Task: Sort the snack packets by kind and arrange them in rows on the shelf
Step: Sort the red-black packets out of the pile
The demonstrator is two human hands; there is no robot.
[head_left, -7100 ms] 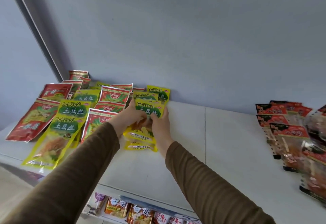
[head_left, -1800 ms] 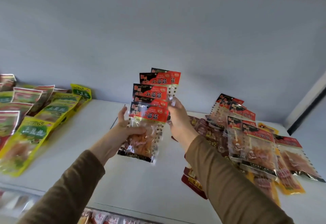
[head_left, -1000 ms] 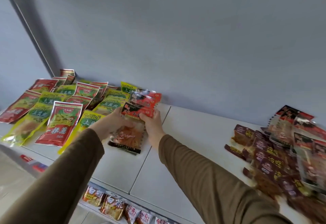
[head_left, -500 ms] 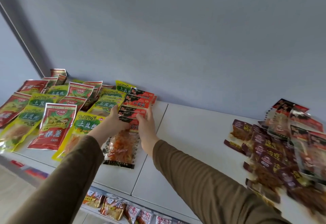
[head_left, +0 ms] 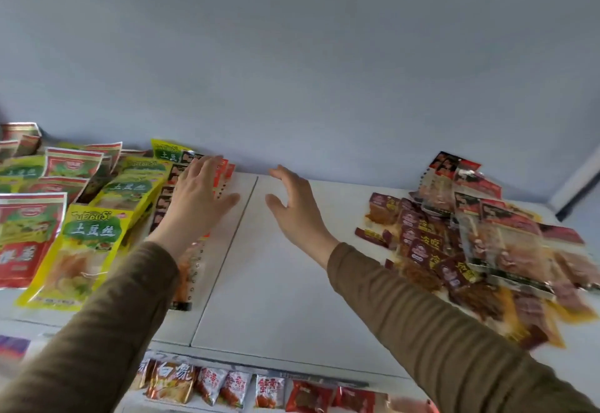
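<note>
A row of clear packets with red and black headers (head_left: 191,266) lies on the white shelf (head_left: 279,299), beside the yellow-green packets (head_left: 87,237). My left hand (head_left: 198,198) lies flat on this row with straight fingers. My right hand (head_left: 292,208) hovers above the bare shelf to its right, fingers spread, holding nothing. Red-and-green packets (head_left: 26,234) lie in rows at the far left. On the right sits an unsorted heap of small dark red packets (head_left: 425,243) and more clear red-header packets (head_left: 500,234).
A grey back wall (head_left: 292,71) closes the shelf behind. A seam (head_left: 227,256) splits the shelf boards between my hands. Below the front edge, a lower shelf holds small snack packets (head_left: 227,386).
Both hands laid the fanned red-header packets down beside the yellow-green row. My right hand has let go and moved right off them; my left hand now lies flat on top.
</note>
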